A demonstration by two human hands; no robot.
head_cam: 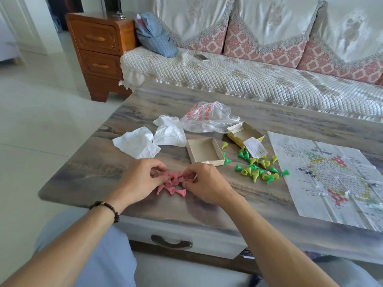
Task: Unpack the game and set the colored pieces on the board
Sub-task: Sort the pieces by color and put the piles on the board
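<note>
A grey wood-grain coffee table (269, 204) fills the view, its near edge running from 8 o'clock to 4 o'clock, with bare top at the 9 o'clock corner and between the hands and that edge. A quilted sofa (248, 75) lies just beyond the far edge at 12 o'clock. The creased paper game board (335, 183) lies flat at 3 o'clock, its long axis running from far to near and its near corner close to the table edge. Two crumpled white papers (149, 139) and a plastic bag (209, 117) sit toward 11 and 12 o'clock. An open cardboard tray (204, 151) and the yellow box (244, 134) sit at centre. Green and yellow cone pieces (259, 168) are scattered between tray and board, most tipped over, pointing every way. The left hand (141, 181) and right hand (205, 183) have fingers curled, pinching at a cluster of pink cone pieces (172, 184) between them, most of them lying on their sides.
</note>
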